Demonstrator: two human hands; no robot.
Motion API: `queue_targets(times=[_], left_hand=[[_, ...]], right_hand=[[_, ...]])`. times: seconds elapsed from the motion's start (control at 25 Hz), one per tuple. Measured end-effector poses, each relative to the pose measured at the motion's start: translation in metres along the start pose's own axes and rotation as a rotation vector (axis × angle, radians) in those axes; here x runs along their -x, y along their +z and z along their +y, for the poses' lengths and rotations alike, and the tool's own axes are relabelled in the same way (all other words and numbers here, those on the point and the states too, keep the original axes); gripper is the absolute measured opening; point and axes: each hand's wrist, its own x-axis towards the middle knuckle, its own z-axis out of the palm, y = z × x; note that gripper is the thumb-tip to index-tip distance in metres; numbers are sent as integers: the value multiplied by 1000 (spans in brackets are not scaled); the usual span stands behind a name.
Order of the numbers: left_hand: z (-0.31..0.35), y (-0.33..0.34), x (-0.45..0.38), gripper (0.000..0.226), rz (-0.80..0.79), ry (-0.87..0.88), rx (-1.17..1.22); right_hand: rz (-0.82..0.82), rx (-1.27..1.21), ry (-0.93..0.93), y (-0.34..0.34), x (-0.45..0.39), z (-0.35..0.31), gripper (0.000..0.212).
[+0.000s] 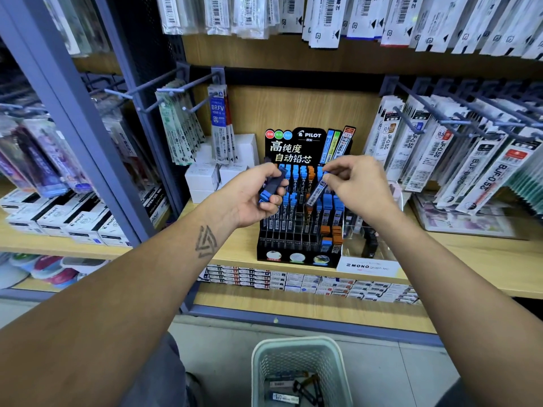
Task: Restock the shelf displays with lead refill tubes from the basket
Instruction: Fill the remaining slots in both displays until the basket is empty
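Blue-capped tubes [271, 188] bunched in the left hand [254, 195], fingers curled round them, held just left of the black display stand [296, 248] and level with its upper rows. Further right, one single tube [318, 191] pinched at its top between thumb and fingertips of the right hand [357, 188], hanging tilted directly in front of the stand's middle rows, lower end pointing toward the slots but not yet seated in any. Stand itself sitting on the wooden shelf [470, 259], part filled: blue and orange caps across the back rows, several front slots bare. Below the stand, on the floor, the pale basket [258, 365] with a few more tubes lying at its bottom. Probable step: dropping the single tube into a free slot. Risks from here: the tilted tube catching a slot edge and knocking neighbouring tubes askew; a loose pinch letting it slip behind the rows; the bunch in the left hand sliding out, given how many are gripped at once; a wrong-grade slot, labels being too small to read.
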Motion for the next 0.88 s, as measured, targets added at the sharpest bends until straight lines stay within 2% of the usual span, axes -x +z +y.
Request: queue_targets(times=[0.16, 0.32, 0.44, 0.68, 0.8, 0.88], left_hand=[[-3, 3, -1, 7, -3, -5, 14], [-7, 8, -4, 6, 9, 24, 3], [-8, 14, -7, 3, -2, 42, 16], [-13, 28, -14, 15, 1, 52, 10], [-17, 38, -19, 7, -30, 57, -14], [-19, 46, -21, 11, -48, 56, -20]], right_hand=[[-17, -90, 32, -5, -1, 1, 15], [85, -230, 95, -24, -5, 9, 16], [104, -257, 117, -34, -2, 14, 16], [91, -152, 119, -43, 1, 33, 11], [66, -103, 126, -50, 2, 42, 20], [38, -85, 120, -55, 3, 43, 22]])
